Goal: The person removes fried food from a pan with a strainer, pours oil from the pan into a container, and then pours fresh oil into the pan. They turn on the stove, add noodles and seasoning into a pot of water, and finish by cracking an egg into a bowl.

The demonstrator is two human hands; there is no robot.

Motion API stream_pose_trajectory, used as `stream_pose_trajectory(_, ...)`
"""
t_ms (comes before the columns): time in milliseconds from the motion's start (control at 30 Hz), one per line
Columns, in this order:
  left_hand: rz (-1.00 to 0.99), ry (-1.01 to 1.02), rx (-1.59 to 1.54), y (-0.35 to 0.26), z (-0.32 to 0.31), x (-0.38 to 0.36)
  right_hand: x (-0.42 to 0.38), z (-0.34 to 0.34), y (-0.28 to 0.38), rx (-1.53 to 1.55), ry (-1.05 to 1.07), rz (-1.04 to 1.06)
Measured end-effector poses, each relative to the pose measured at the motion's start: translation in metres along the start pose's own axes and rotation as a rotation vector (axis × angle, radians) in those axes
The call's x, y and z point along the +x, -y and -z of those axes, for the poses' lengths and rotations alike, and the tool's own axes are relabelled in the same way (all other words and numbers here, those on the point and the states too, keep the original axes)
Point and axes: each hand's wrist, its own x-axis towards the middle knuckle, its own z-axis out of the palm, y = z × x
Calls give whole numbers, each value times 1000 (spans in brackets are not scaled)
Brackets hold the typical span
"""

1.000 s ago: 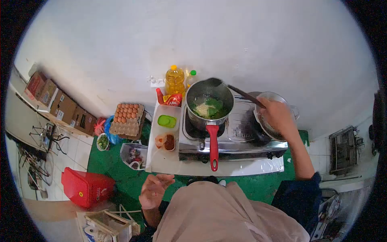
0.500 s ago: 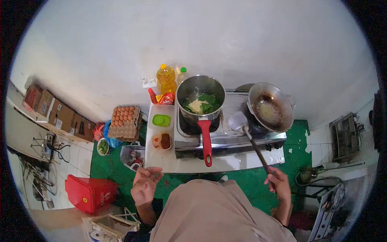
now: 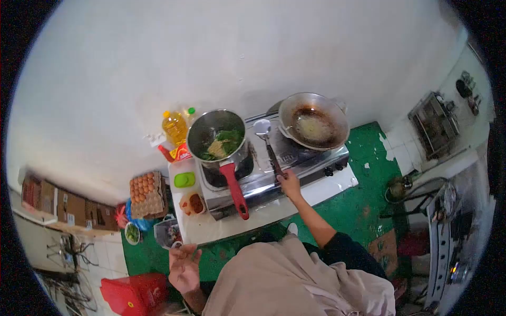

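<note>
My right hand (image 3: 289,184) is wrapped around the dark handle of a spatula (image 3: 262,128). Its pale metal head is over the stove top, between the pot and the wok. Low in front of the counter, my left hand (image 3: 184,269) is raised with loosely bent fingers apart and nothing visible in it. A steel pot (image 3: 196,131) with a red handle (image 3: 234,190) sits on the left side of the gas stove (image 3: 274,174), with green leaves (image 3: 230,141) and a pale, crumbly heap inside. On the right side, the metal wok (image 3: 340,126) has brown residue and some liquid inside.
Left of the stove are an oil bottle (image 3: 175,128), a red sauce packet (image 3: 182,152), a green container (image 3: 184,179) and a tub of reddish-brown seasoning (image 3: 196,203). Egg trays (image 3: 147,208), a clear container (image 3: 167,233) and a red bin (image 3: 134,295) are farther left.
My right hand has moved forward and left with the spatula, bringing its head away from the wok's side toward the pot. My view has turned and shifted; the left hand stays low.
</note>
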Motion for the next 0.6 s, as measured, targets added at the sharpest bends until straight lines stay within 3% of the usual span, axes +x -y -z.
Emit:
stream_pose_trajectory(67,8,18,-13,-2,4,-3,7,-5,-4,-379,-133,334)
stream_pose_trajectory(300,46,-4,71,-4,-7,0,-5,1,13,-541,-168,309)
stream_pose_trajectory(400,74,224,100,-10,-8,4,-30,19,11,-491,-184,424)
stream_pose_trajectory(433,103,402,126,-15,-10,3,-42,28,8,-473,-192,466)
stream_pose_trajectory(533,226,915,138,-16,-32,6,-90,65,-12,-433,25,390)
stream_pose_trajectory(600,387,1066,56,10,-52,11,-124,85,-46,-427,104,411)
